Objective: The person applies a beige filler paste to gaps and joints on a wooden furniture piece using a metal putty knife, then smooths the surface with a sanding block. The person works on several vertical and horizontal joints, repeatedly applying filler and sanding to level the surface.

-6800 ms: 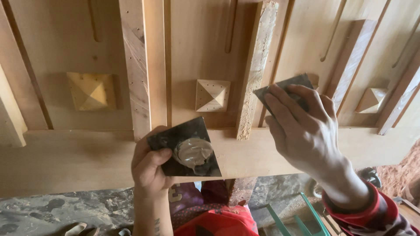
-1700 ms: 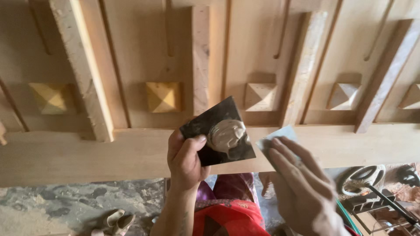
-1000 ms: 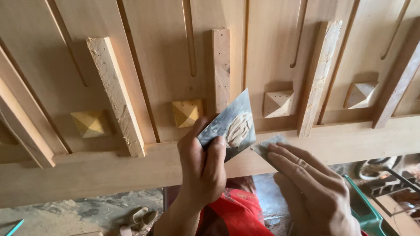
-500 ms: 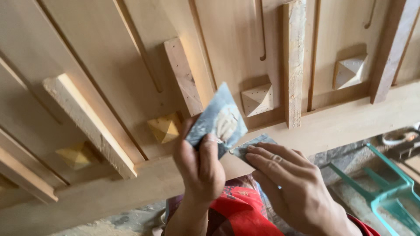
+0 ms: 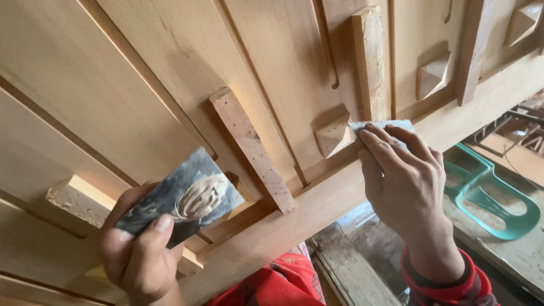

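My left hand (image 5: 141,255) grips a dark, smeared flat board (image 5: 175,195) with a dab of tan wood filler (image 5: 199,195) on it, held low at the left. My right hand (image 5: 405,181) presses a small grey flat scraper (image 5: 381,124) against the wooden door panel (image 5: 272,62), right beside a pyramid-shaped wooden stud (image 5: 334,135). Raised wooden slats (image 5: 252,150) run across the panel between my hands.
More pyramid studs (image 5: 433,73) and a slat (image 5: 368,59) sit further along the panel. A wide bottom rail (image 5: 340,198) runs under them. Below at the right lies a green plastic chair (image 5: 487,195) on the floor, with wooden boards (image 5: 354,272) beside it.
My view has swung left and tilted. My right hand has left the filler board and moved up to the panel beside the stud. My left hand with the board has dropped to the lower left.
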